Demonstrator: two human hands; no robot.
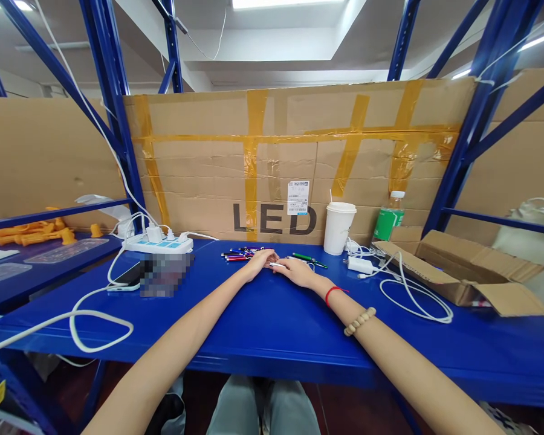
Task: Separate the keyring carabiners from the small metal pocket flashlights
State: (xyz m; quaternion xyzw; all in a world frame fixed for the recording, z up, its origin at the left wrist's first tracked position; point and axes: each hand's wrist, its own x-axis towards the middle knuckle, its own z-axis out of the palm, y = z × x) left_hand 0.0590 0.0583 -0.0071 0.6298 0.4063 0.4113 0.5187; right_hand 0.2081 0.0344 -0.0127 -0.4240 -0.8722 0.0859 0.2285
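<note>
Both my hands meet at the middle of a blue metal table (272, 326). My right hand (297, 272) pinches a small white pen-like piece (277, 264) that points left toward my left hand (259, 263). The left hand's fingers curl beside that piece and touch its tip. Just behind the left hand lies a cluster of several coloured pens (241, 254). A green pen (309, 259) lies just behind the right hand. A red string and a bead bracelet (359, 321) circle my right wrist.
A white power strip (158, 244) with cables and a phone (126, 279) lie at the left. A white paper cup (339, 228), a green bottle (388, 219), a charger with a coiled white cable (414, 296) and an open cardboard box (462, 269) stand at the right. A taped cardboard wall closes the back.
</note>
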